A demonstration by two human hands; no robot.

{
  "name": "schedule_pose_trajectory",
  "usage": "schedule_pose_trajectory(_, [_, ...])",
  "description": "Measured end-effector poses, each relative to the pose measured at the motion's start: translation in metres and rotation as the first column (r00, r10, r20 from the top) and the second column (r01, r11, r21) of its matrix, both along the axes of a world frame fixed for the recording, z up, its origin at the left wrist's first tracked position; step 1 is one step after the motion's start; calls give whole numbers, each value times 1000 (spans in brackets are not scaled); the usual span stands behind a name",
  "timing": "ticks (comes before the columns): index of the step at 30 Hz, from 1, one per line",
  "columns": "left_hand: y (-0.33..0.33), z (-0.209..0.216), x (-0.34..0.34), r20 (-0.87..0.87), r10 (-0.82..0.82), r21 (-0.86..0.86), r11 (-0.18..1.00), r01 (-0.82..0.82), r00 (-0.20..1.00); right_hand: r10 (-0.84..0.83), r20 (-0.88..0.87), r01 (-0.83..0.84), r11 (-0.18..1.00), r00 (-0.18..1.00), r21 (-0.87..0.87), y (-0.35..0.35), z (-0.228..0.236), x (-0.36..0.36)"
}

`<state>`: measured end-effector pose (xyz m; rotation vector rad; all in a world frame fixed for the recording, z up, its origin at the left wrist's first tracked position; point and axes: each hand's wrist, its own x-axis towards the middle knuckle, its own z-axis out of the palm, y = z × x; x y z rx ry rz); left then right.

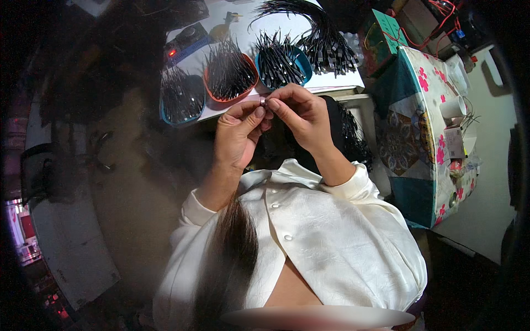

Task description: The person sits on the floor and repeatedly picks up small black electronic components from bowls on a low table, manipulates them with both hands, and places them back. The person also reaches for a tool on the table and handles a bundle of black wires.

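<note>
The left hand [237, 132] and right hand [305, 120] meet, fingers [285, 112] pinching a small shiny piece [263, 102] near a white desk [330, 83] where thin black cables [229, 67] fill two blue bowls [302, 59] and an orange bowl [231, 100], a loose bundle [331, 57] lying beside them

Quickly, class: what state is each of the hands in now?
Left hand: closed, pinching a small shiny silvery piece, shape unclear.
Right hand: closed, apparently pinching that piece too.

Dim brown floor [124, 187] stretches beside a long, flat grey panel [77, 243]; opposite, a pink-flowered white cloth [436, 77] covers a table. Pinkish light [22, 226] glows at far left.
</note>
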<state>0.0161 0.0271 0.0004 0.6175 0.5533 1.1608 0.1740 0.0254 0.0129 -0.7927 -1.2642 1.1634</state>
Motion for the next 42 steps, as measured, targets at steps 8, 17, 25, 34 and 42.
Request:
schedule_pose_trajectory(8, [-1, 0, -7, 83, -122, -58, 990, 127, 989, 165, -355, -244, 951, 920, -190, -1, 6, 2])
schedule_pose_trajectory(17, [2, -4, -16, 122, -310, -69, 945, 319, 943, 287, -99, -297, 949, 953, -104, 7, 10, 16])
schedule_pose_trajectory(25, [0, -8, -8, 138, -223, -29, 973, 229, 965, 255, -501, -444, 844, 827, -302, 2, -4, 11])
schedule_pose_trajectory(34, [-2, -2, -10, -625, 168, 464, 865, 190, 762, 317, -498, -534, 751, 807, -388, 9, -24, 20])
schedule_pose_trajectory(42, [13, -26, -4, -377, 45, 179, 983, 25, 925, 164, 111, -134, 962, 980, -238, 57, -57, 35])
